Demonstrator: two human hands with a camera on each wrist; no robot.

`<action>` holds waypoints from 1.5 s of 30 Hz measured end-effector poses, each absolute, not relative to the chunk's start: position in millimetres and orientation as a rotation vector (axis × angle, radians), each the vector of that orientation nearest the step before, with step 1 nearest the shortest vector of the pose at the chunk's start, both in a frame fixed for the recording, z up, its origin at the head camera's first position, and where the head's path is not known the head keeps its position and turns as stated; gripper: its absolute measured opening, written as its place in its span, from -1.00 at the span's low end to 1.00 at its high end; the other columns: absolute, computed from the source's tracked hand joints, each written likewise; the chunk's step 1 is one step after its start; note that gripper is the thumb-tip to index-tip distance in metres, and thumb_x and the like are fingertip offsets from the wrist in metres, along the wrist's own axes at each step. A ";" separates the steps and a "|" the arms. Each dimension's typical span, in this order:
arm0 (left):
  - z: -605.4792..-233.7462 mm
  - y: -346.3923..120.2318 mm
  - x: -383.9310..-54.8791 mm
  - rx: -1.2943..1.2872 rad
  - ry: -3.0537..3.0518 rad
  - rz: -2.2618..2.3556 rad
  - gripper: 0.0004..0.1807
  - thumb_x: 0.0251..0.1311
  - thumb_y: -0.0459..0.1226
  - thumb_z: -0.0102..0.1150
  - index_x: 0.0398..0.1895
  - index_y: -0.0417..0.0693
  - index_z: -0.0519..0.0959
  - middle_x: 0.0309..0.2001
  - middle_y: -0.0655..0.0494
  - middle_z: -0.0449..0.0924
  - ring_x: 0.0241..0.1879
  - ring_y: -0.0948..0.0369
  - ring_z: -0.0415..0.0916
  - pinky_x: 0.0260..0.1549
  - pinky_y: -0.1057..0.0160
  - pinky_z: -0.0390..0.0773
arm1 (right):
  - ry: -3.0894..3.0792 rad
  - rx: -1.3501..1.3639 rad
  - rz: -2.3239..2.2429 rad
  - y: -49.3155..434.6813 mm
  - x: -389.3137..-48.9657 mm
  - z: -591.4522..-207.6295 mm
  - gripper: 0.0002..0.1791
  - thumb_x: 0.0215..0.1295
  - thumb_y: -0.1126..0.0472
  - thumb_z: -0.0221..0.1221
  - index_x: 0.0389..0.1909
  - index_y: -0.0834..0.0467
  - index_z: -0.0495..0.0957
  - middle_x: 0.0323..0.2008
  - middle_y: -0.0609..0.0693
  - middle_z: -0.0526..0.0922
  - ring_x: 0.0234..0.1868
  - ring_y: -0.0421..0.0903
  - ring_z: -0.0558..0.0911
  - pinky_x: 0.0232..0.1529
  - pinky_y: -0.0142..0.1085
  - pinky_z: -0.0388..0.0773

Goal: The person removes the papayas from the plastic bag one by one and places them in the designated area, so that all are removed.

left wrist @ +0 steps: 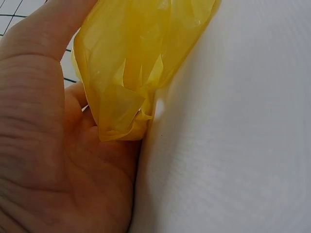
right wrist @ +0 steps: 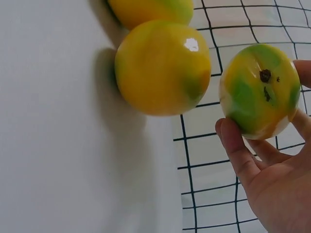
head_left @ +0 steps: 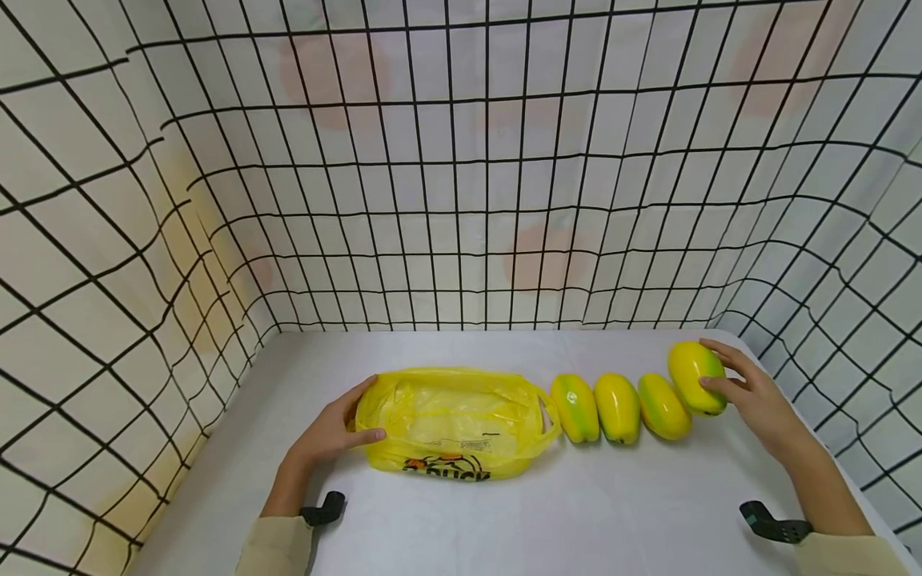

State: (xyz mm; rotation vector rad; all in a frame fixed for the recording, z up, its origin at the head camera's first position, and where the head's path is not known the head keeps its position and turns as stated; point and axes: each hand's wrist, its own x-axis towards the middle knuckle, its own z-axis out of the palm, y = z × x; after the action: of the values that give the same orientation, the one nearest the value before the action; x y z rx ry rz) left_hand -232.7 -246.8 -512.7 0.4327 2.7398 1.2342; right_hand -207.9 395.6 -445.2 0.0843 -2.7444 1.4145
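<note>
In the head view a yellow plastic bag (head_left: 461, 460) with dark printing lies on the table, its mouth facing up. My left hand (head_left: 324, 432) holds the bag's left end, thumb at the near rim and fingers at the far rim. The left wrist view shows the crumpled bag end (left wrist: 131, 73) against the palm. My right hand (head_left: 756, 396) grips a glossy yellow-green papaya (head_left: 694, 374), raised off the table. Its end with a dark spot shows in the right wrist view. To its left lie three more papayas, the nearest being this papaya (head_left: 664, 406).
Between the bag and the held fruit, two other papayas (head_left: 575, 406) (head_left: 617, 408) stand in the row. A white table (head_left: 576, 512) lies beneath everything. Black grid netting (head_left: 461, 212) over pale cloth surrounds its back and sides.
</note>
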 end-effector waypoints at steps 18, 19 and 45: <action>-515.1 -246.8 -233.4 0.433 2.755 1.244 0.06 0.00 0.10 0.39 0.54 0.22 0.02 0.53 0.07 0.04 0.51 -0.02 -0.02 0.43 -0.17 0.06 | -2.753 -0.042 1.451 411.2 -214.6 -476.1 -0.29 0.45 -0.15 -0.02 0.53 -0.16 -0.04 0.49 0.34 -0.09 0.29 0.38 0.14 0.06 0.25 0.33; -515.2 -247.0 -233.5 0.430 2.756 1.243 0.06 0.00 0.11 0.39 0.54 0.22 0.02 0.53 0.08 0.04 0.51 -0.02 -0.02 0.43 -0.17 0.06 | -2.755 -0.050 1.457 410.7 -215.2 -476.4 -0.28 0.45 -0.16 -0.02 0.53 -0.16 -0.04 0.49 0.34 -0.09 0.31 0.40 0.12 0.08 0.30 0.30; -516.3 -247.6 -234.8 0.365 2.762 1.267 0.03 0.03 0.10 0.37 0.54 0.24 0.02 0.53 0.06 0.03 0.51 -0.03 -0.01 0.42 -0.18 0.08 | -2.937 -0.129 1.475 415.5 -211.3 -493.8 -0.11 0.40 -0.33 -0.10 0.56 -0.06 -0.23 0.48 0.44 -0.21 0.40 0.54 -0.10 0.12 0.53 0.06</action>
State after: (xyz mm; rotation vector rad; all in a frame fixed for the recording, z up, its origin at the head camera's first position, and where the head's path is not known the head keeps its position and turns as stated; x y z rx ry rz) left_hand -234.8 -247.6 -516.3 0.3650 2.7619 1.2668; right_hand -211.3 415.5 -493.8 -0.1289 -2.9370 1.4747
